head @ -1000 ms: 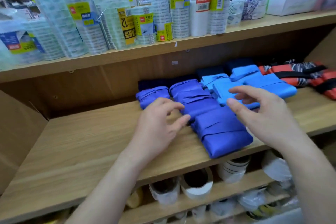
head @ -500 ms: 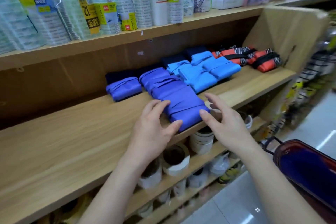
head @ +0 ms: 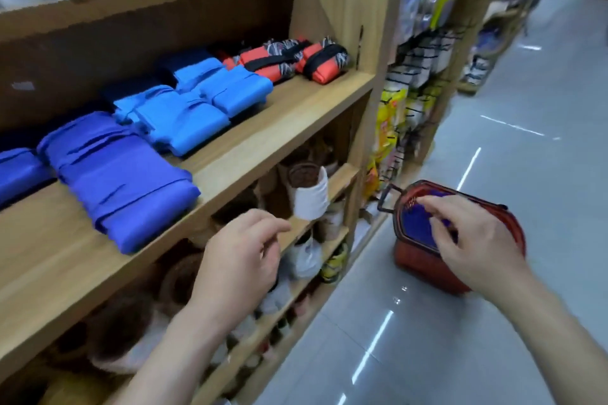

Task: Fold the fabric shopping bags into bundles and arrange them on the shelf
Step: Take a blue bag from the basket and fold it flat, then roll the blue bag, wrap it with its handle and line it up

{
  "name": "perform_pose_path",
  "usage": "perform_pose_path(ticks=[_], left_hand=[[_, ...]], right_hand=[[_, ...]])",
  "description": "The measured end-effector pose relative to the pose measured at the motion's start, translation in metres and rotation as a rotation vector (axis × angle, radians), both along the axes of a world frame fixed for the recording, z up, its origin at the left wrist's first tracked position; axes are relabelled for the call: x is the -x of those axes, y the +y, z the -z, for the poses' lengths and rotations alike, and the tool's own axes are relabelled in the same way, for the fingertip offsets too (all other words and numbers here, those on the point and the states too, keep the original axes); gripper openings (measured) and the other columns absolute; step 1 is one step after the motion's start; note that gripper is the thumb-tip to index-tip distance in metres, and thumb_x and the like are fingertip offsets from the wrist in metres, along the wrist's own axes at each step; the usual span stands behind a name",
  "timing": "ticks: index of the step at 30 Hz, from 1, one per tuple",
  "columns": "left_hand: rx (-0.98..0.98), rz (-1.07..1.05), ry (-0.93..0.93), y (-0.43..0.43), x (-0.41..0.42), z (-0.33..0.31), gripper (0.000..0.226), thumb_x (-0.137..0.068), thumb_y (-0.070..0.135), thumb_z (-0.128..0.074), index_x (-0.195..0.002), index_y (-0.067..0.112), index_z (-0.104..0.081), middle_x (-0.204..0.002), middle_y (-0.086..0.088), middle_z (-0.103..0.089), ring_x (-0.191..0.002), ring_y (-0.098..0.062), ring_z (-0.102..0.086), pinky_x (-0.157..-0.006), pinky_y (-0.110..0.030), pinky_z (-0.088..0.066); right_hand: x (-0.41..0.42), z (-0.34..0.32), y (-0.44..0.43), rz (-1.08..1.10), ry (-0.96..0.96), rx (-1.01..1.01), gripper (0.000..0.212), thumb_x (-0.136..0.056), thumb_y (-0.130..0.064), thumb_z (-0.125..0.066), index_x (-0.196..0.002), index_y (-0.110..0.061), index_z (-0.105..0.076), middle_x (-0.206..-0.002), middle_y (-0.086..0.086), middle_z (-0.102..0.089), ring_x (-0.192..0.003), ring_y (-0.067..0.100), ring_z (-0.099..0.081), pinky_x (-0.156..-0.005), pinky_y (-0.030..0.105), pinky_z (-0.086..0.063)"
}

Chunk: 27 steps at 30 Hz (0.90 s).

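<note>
Your right hand point(head: 477, 240) hovers over the red basket point(head: 424, 268); your left hand point(head: 238, 256) hangs loosely curled beside the shelf point(head: 279, 128).

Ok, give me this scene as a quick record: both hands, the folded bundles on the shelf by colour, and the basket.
left hand: below the shelf's front edge, fingers loosely curled, holds nothing
right hand: in front of the red basket, fingers relaxed, holds nothing
shelf: wooden, carries all the bundles
violet-blue bundles: left, nearest the front edge
light blue bundles: middle
orange bundles: right end, black straps round them
red basket: on the floor, holds blue fabric
</note>
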State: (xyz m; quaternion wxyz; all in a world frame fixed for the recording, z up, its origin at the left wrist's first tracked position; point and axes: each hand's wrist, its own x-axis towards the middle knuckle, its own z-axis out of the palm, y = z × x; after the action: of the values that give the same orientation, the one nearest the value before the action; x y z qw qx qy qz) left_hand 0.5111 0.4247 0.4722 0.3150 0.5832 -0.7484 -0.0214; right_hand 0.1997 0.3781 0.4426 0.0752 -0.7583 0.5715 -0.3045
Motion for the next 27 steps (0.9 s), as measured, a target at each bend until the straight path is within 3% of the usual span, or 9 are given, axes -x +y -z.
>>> perform_pose_path(ticks=[5, 10, 13, 17, 21, 24, 27], left_hand=[[-0.221, 0.076, -0.071, -0.069, 0.085, 0.055, 0.025, -0.074, 0.004, -0.063, -0.088, 0.02, -0.074, -0.089, 0.009, -0.067, -0.084, -0.013, -0.064, -0.07, -0.026, -0.051], [-0.466, 0.148, -0.133, -0.133, 0.174, 0.11, 0.027, -0.08, 0.001, -0.065, -0.097, 0.019, -0.076, -0.097, 0.004, -0.072, -0.093, -0.022, -0.067, -0.078, -0.031, -0.052], [-0.56, 0.185, -0.175, -0.168, 0.222, 0.138, 0.026, -0.087, 0.008, -0.059, -0.106, 0.02, -0.073, -0.106, 0.002, -0.072, -0.103, -0.022, -0.065, -0.084, -0.034, -0.05], [-0.673, 0.207, -0.136, -0.227, 0.274, 0.179, 0.027, -0.089, 0.007, -0.055, -0.108, 0.017, -0.07, -0.11, -0.001, -0.071, -0.104, -0.023, -0.064, -0.078, -0.027, -0.044], [-0.762, 0.204, -0.154, -0.304, 0.32, 0.221, 0.031, -0.092, 0.011, -0.052, -0.119, 0.019, -0.067, -0.118, -0.003, -0.068, -0.105, -0.022, -0.063, -0.085, -0.032, -0.05], [-0.819, 0.2, -0.123, -0.375, 0.358, 0.256, 0.037, -0.094, 0.01, -0.052, -0.129, 0.02, -0.06, -0.125, -0.002, -0.064, -0.109, -0.02, -0.061, -0.088, -0.033, -0.051], [-0.852, 0.225, -0.123, -0.45, 0.399, 0.3, 0.035, -0.095, 0.013, -0.054, -0.129, 0.019, -0.059, -0.124, 0.0, -0.064, -0.11, -0.019, -0.06, -0.088, -0.032, -0.049]], right_hand=[[0.11, 0.034, -0.015, 0.133, 0.081, -0.061, 0.034, -0.087, -0.018, -0.045, -0.11, -0.012, -0.071, -0.101, 0.003, -0.069, -0.091, 0.017, -0.059, -0.078, 0.018, -0.04], [0.217, 0.068, -0.025, 0.345, 0.142, -0.307, 0.032, -0.089, -0.01, -0.061, -0.119, -0.02, -0.067, -0.109, -0.001, -0.066, -0.097, 0.025, -0.063, -0.075, 0.035, -0.051], [0.267, 0.082, -0.035, 0.44, 0.08, -0.43, 0.034, -0.09, -0.013, -0.062, -0.123, -0.02, -0.065, -0.114, 0.0, -0.066, -0.101, 0.025, -0.063, -0.084, 0.035, -0.048], [0.317, 0.106, -0.065, 0.573, -0.057, -0.507, 0.035, -0.092, -0.015, -0.061, -0.126, -0.023, -0.062, -0.112, 0.001, -0.065, -0.094, 0.019, -0.062, -0.083, 0.037, -0.049], [0.349, 0.137, -0.12, 0.676, -0.196, -0.516, 0.037, -0.093, -0.015, -0.06, -0.129, -0.021, -0.06, -0.111, 0.001, -0.063, -0.093, 0.018, -0.06, -0.087, 0.039, -0.05], [0.368, 0.171, -0.173, 0.737, -0.269, -0.523, 0.037, -0.093, -0.013, -0.06, -0.13, -0.019, -0.06, -0.113, 0.003, -0.063, -0.092, 0.017, -0.06, -0.084, 0.032, -0.048], [0.385, 0.215, -0.228, 0.821, -0.331, -0.577, 0.035, -0.095, -0.012, -0.059, -0.129, -0.017, -0.06, -0.112, 0.001, -0.062, -0.09, 0.014, -0.058, -0.076, 0.015, -0.04]])
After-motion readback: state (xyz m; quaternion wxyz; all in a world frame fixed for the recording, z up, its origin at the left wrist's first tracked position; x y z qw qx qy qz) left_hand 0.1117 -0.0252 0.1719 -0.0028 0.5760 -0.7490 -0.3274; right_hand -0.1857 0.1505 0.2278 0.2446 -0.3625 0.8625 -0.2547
